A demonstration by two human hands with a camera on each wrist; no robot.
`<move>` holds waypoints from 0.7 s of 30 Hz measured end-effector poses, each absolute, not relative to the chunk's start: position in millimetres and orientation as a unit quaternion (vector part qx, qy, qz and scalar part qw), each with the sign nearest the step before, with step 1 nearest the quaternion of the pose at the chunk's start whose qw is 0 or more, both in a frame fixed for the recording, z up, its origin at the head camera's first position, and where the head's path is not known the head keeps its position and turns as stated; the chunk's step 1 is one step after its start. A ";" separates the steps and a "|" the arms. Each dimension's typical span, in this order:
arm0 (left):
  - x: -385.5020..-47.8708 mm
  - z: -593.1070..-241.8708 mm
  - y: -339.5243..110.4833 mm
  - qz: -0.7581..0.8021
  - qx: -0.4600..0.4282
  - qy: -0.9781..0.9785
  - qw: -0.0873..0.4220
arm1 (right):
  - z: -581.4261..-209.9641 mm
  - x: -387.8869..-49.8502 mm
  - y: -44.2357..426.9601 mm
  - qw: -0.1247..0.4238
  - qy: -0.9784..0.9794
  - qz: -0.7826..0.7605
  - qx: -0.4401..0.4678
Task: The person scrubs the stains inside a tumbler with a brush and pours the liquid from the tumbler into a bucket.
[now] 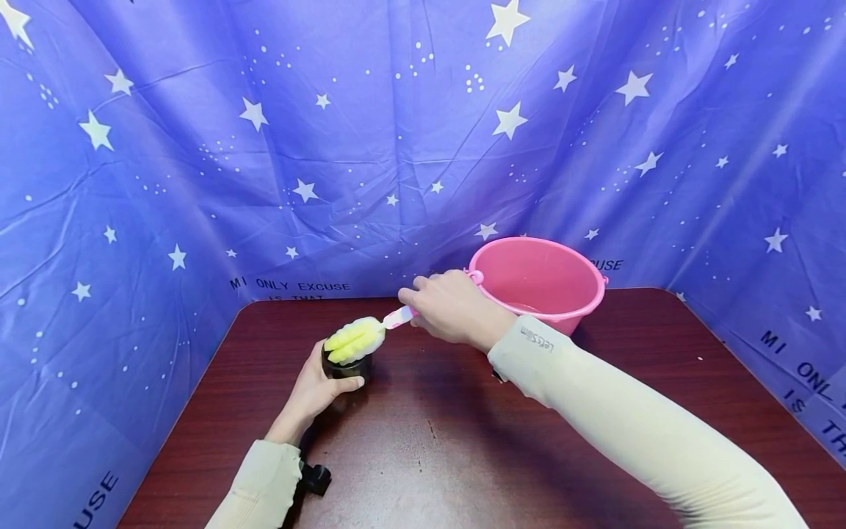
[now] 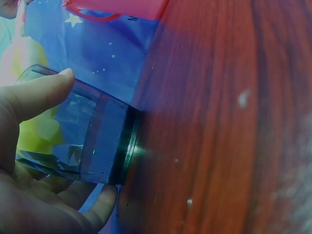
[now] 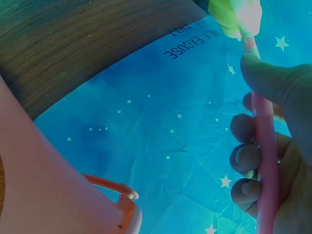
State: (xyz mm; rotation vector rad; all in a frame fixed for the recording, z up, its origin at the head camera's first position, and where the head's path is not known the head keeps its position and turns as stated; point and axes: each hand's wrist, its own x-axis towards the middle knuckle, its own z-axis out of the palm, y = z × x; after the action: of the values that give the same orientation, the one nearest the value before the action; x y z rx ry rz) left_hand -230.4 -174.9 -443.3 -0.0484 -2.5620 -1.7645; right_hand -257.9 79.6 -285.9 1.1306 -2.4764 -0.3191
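Observation:
A dark, see-through cup (image 2: 105,131) stands near the table's left side, and my left hand (image 1: 322,386) grips it with the thumb on the near side. In my right hand (image 1: 456,305) I hold a sponge bottle brush by its pink handle (image 3: 265,156), fingers curled round it. The brush's yellow and white sponge head (image 1: 357,339) slants down into the cup's mouth. Through the cup wall in the left wrist view, yellow sponge (image 2: 39,134) shows inside. The cup's base touches or nearly touches the tabletop; I cannot tell which.
A pink bucket (image 1: 558,320) with a handle stands at the table's back right, just behind my right hand. The reddish-brown wooden table (image 1: 423,455) has rounded back corners. A blue cloth with white stars (image 1: 396,132) hangs behind and along both sides.

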 end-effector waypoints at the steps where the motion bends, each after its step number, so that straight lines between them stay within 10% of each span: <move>1: -230.2 -443.2 -174.9 -0.566 -0.015 -0.824 0.015 | -286.4 -258.1 80.2 0.201 -0.884 -0.113 0.406; 21: -230.1 -442.8 -174.6 -0.572 -0.012 -0.820 0.011 | -294.8 -257.3 85.7 0.208 -0.887 -0.094 0.402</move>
State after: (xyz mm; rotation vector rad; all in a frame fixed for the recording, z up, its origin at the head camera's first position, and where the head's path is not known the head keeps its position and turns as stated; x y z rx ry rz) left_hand -230.1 -174.6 -442.8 -0.0378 -2.5594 -1.7838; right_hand -257.3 85.7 -294.8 1.1179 -2.4679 -0.2622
